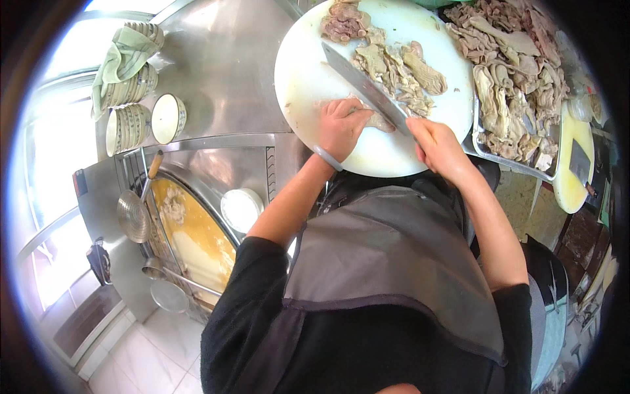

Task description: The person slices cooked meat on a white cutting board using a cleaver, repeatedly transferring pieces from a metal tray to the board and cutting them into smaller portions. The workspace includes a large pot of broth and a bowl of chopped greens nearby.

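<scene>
A round white cutting board (315, 74) lies in front of me with cooked offal on it. My right hand (435, 145) grips the handle of a knife with a broad steel blade (366, 88), which slants up to the left across the board. Under the curled fingers of my left hand (342, 125), a piece of meat (380, 123) is pinned close beside the blade; part of it is covered by the hand. Beyond the blade are sliced pieces (393, 74) and a larger ridged piece (425, 74). A darker clump of meat (344, 22) rests near the board's far edge.
At right, a metal tray (514, 166) is heaped with cooked offal (517, 74); beyond it a cleaver (580, 161) lies on a yellowish board (566, 189). To the left are stacked bowls (129, 129), a cloth (125, 54), a perforated ladle (133, 216) and a vat of broth (197, 236).
</scene>
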Tool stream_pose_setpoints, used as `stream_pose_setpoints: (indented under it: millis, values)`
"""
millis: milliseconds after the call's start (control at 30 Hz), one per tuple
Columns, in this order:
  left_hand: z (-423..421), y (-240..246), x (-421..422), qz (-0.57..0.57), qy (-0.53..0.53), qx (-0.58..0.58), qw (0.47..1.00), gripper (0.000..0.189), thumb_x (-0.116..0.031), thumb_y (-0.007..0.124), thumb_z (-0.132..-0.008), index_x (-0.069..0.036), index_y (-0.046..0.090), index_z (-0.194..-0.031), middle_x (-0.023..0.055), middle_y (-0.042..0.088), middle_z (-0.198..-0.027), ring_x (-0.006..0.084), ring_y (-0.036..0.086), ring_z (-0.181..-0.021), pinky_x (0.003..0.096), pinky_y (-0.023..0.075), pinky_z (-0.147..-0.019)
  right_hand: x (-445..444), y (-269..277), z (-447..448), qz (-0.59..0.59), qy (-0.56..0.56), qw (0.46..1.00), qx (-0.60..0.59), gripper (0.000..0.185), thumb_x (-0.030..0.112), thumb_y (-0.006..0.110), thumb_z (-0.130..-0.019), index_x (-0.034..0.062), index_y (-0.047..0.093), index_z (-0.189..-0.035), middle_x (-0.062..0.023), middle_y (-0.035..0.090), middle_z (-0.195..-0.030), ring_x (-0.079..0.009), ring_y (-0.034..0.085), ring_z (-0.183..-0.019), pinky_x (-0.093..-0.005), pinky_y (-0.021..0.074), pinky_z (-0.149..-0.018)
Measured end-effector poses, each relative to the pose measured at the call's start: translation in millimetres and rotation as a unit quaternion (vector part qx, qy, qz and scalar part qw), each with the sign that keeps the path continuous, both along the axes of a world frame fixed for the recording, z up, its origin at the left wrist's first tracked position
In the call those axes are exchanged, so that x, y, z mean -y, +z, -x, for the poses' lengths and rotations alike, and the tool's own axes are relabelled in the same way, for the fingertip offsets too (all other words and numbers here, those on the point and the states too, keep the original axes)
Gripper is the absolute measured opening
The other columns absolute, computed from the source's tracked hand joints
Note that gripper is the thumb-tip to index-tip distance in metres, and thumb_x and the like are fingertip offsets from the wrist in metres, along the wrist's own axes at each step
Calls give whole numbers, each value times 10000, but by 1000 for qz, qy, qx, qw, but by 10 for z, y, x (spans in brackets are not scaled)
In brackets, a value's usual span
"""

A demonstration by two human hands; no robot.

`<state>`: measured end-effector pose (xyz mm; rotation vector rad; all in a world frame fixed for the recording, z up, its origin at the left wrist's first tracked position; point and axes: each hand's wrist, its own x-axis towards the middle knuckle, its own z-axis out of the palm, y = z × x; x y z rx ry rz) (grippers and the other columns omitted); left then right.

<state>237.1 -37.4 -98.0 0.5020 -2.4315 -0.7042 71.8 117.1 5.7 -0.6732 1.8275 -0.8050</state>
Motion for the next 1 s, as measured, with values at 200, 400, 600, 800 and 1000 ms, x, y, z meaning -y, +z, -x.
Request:
stream_pose_setpoints:
  millis: [200, 400, 600, 800, 1000]
  values:
    - [28, -69, 18, 11, -2, -19, 1000, 109, -79, 705, -757, -101, 730, -860, 48, 664, -998, 265, 596, -1000, 408, 420, -896, -459, 368, -164, -29, -4, 999, 28, 450, 371, 475, -1024, 1, 628, -1229, 1, 502, -567, -77, 452, -500, -252, 379, -493]
    - [-27, -36, 75, 15, -21, 3, 1000, 113, -69, 697, -772, -97, 725, -878, 43, 658, -1013, 274, 587, -999, 404, 449, -867, 82, -32, -158, 16, 3, 999, 32, 439, 394, 517, -993, 8, 672, -1134, -74, 585, -649, -125, 517, -539, -298, 445, -569]
    - [-45, -25, 89, 0, -18, -27, 999, 114, -28, 687, -768, -64, 714, -872, 62, 659, -1001, 289, 598, -971, 406, 484, -834, -248, 382, -137, -28, 9, 1000, 5, 426, 360, 515, -998, -7, 659, -1160, -83, 577, -617, -132, 540, -543, -294, 443, -571]
    - [-23, -44, 114, -5, -28, -44, 999, 134, -11, 686, -755, -55, 707, -880, 68, 664, -986, 295, 609, -937, 419, 488, -839, 29, 94, -201, 5, 11, 999, 43, 430, 351, 518, -998, -21, 648, -1173, -67, 573, -619, -130, 518, -520, -285, 436, -565]
    - [-94, -14, 137, 21, -12, -32, 999, 132, -30, 691, -759, -63, 705, -885, 67, 668, -999, 287, 611, -928, 411, 478, -842, 44, 194, -152, 10, 12, 1000, -23, 426, 368, 512, -1000, -21, 653, -1102, -62, 576, -618, -130, 518, -521, -295, 437, -556]
